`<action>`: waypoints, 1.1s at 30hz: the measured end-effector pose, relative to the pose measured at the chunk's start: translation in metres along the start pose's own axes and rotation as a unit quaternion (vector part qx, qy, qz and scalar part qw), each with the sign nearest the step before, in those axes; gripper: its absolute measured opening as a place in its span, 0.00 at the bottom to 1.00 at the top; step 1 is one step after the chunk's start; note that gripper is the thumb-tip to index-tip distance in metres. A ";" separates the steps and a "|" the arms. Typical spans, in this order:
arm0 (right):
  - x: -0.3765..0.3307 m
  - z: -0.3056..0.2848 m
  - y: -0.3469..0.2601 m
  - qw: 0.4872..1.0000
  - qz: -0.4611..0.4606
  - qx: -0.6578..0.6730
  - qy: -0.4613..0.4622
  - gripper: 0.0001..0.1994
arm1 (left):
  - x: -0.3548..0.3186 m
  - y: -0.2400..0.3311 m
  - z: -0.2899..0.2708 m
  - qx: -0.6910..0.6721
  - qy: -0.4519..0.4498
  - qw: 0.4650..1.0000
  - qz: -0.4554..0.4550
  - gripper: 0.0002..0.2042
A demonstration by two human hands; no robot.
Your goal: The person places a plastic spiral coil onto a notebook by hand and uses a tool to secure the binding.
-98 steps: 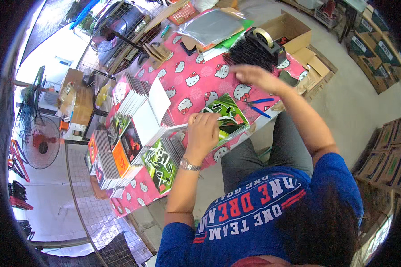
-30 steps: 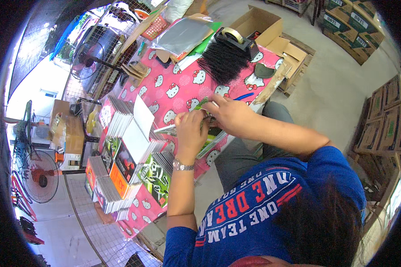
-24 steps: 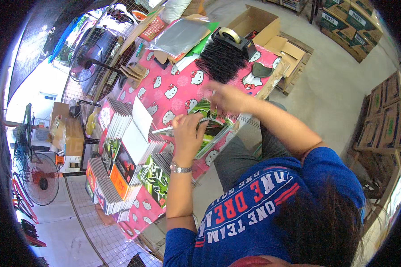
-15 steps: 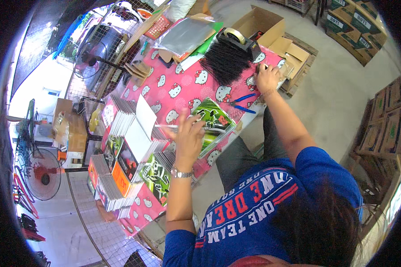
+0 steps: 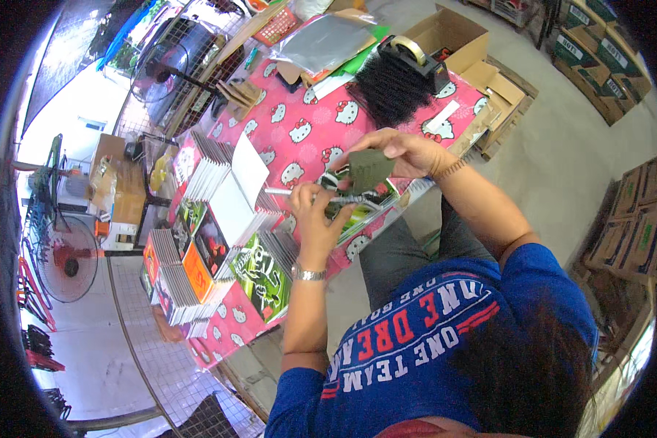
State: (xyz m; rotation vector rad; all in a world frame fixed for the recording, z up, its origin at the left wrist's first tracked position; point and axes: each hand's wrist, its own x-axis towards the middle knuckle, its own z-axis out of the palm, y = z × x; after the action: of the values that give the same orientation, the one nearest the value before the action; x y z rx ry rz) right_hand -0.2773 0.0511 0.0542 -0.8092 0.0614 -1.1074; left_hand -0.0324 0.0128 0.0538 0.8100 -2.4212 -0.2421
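Note:
My right hand [image 5: 409,152] pinches a dark olive-green flat piece [image 5: 371,170] above a green-and-black booklet [image 5: 361,212] at the table's near edge. My left hand [image 5: 317,219], with a metal watch at its wrist, rests curled over the booklet's left side. A thin pale strip [image 5: 350,199] shows at its fingertips, and a thin white length [image 5: 277,191] pokes out on its other side. Whether these are one object, I cannot tell. Beside this hand stand stacked booklets [image 5: 169,281] with a white sheet [image 5: 250,171] raised above them.
A pink cartoon-print cloth [image 5: 299,131] covers the table. Toward the back lie a bundle of black strands [image 5: 389,87], a tape dispenser [image 5: 416,55] and clear plastic sheets [image 5: 325,44]. A white strip [image 5: 443,115] lies at the right edge, near an open carton [image 5: 445,36]. Fans [image 5: 66,259] stand left.
My right hand has come from the table's right edge to the booklet, bringing the olive-green piece. My left hand's fingers have curled in. The blue-handled pliers are now hidden. The view has shifted slightly.

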 end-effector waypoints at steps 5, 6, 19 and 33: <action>0.012 -0.022 0.006 0.991 0.016 -0.129 -0.001 0.25 | -0.002 -0.001 0.000 0.008 0.018 1.000 0.012 0.18; 0.013 -0.023 0.005 0.992 0.018 -0.129 -0.001 0.25 | -0.002 -0.001 0.001 0.008 0.019 1.000 0.009 0.18; 0.035 -0.020 -0.005 0.982 0.045 -0.170 -0.066 0.29 | 0.002 -0.001 0.002 -0.026 0.012 1.000 -0.006 0.23; 0.064 -0.021 -0.007 0.828 0.200 -0.520 -0.061 0.25 | 0.012 -0.027 -0.017 0.009 0.024 1.000 -0.018 0.18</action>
State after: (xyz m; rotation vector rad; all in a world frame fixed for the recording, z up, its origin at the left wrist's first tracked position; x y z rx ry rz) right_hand -0.2612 -0.0140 0.0651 -1.7442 0.7507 -0.5481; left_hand -0.0169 -0.0157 0.0645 0.8571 -2.3684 -0.2131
